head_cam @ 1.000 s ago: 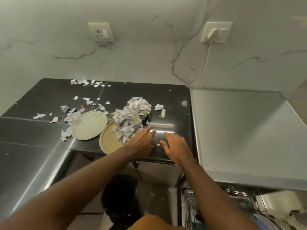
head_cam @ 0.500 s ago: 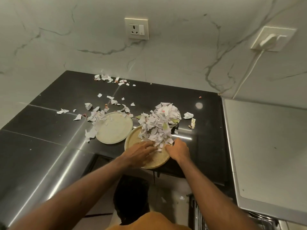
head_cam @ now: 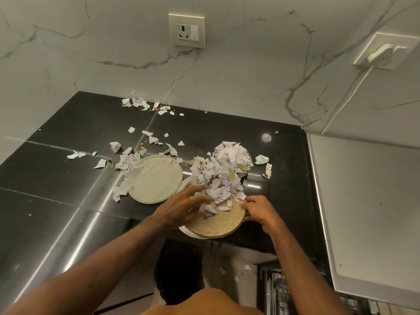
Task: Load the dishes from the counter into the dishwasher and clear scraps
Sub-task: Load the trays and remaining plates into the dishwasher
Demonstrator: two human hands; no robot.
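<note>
While both hands reach over the front edge of the black table, the head view shows a tan speckled plate stacked on a white plate, the pair overhanging that edge. The right hand grips the tan plate's right rim, fingers curled and pinching the rim. The left hand lies over the plate's left part, fingers loosely spread and touching the heap of torn paper scraps. That heap spills from a bowl behind onto the tan plate. A pale round plate lies flat just left of the stack, with loose scraps along its left rim and others scattered toward the marble wall. A wall socket sits above; a plugged socket is at upper right. Below the table's edge at lower right, a dishwasher rack is partly visible under a white appliance top.
</note>
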